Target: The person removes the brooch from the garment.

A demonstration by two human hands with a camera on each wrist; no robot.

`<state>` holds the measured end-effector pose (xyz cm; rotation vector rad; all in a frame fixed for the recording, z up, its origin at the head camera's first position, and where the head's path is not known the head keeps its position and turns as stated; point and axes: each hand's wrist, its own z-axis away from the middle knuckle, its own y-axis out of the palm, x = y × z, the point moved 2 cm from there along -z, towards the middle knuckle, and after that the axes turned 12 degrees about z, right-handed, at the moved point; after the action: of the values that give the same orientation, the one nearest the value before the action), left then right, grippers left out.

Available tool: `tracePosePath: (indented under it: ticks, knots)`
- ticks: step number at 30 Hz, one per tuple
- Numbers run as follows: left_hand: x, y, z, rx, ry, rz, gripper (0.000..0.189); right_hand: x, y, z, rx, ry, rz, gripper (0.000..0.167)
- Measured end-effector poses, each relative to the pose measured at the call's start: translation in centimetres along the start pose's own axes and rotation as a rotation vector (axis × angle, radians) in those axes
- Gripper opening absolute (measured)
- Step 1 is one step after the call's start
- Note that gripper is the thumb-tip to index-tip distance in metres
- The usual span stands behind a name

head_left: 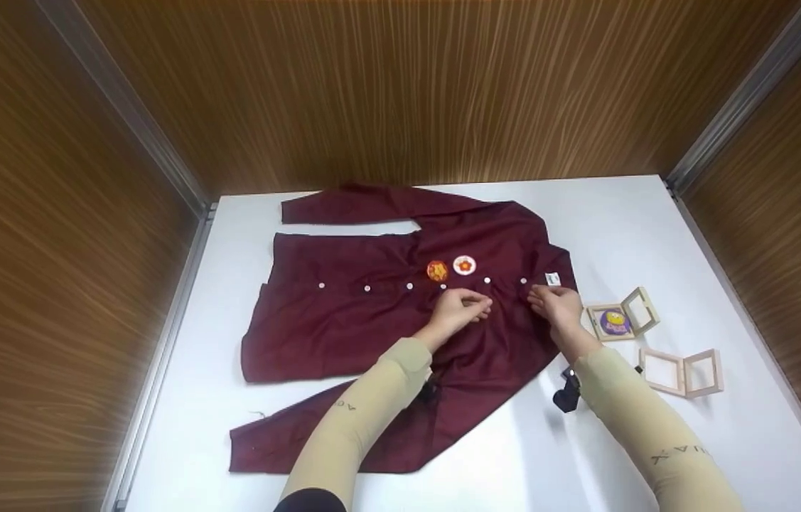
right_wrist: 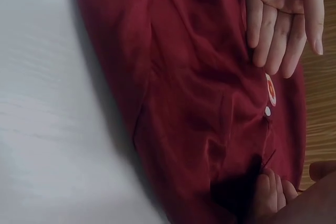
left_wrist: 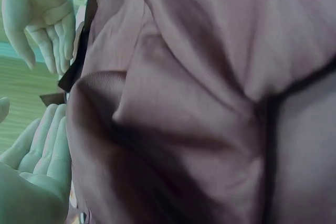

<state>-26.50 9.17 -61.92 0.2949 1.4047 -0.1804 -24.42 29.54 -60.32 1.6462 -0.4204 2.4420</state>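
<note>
Wood-grain walls (head_left: 443,92) surround a white surface (head_left: 627,227); maroon shirt (head_left: 343,327) lies spread on it. White label (head_left: 552,279) near shirt's collar: print too small to read. Lettering on beige arm sleeves (head_left: 613,384): only partly legible. Left hand (head_left: 458,309) at shirt's front, right hand (head_left: 560,309) by its collar; each grip loosely open, holding nothing.

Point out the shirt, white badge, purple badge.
Shirt (head_left: 372,327): head view, front cloth below the buttons.
White badge (head_left: 465,266): head view, its red flower.
Purple badge (head_left: 615,323): head view, middle of its face.
</note>
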Motion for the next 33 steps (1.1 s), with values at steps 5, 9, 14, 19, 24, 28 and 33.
tracePosePath:
  ticks: [5,9,14,19,24,28,33]
  knots:
    - [-0.1,-0.6,0.0,-0.021,-0.015,-0.009,0.021,0.2,1.1,-0.1,0.003,0.005,0.041,0.03]
    - [-0.2,-1.0,-0.1,-0.032,-0.025,-0.003,0.021,0.3,1.8,-0.2,0.002,-0.01,0.065,0.038]
    - [-0.2,-1.4,-0.3,-0.04,-0.022,-0.013,0.022,0.3,2.7,-0.2,0.006,-0.042,0.088,0.031]
    - [-0.2,-1.8,-0.4,-0.04,-0.012,-0.01,0.022,0.1,3.6,-0.2,0.009,-0.06,0.139,0.031]
    - [-0.3,-2.4,-0.4,-0.056,-0.006,0.002,0.022,0.2,4.6,-0.3,0.018,-0.078,0.166,0.029]
    - [-0.3,-3.0,-0.6,-0.082,-0.01,-0.007,0.021,0.5,5.4,-0.5,0.027,-0.078,0.172,0.028]
    - [-0.5,-3.5,-0.8,-0.095,-0.012,-0.019,0.021,0.9,6.3,-0.7,0.019,-0.075,0.197,0.028]
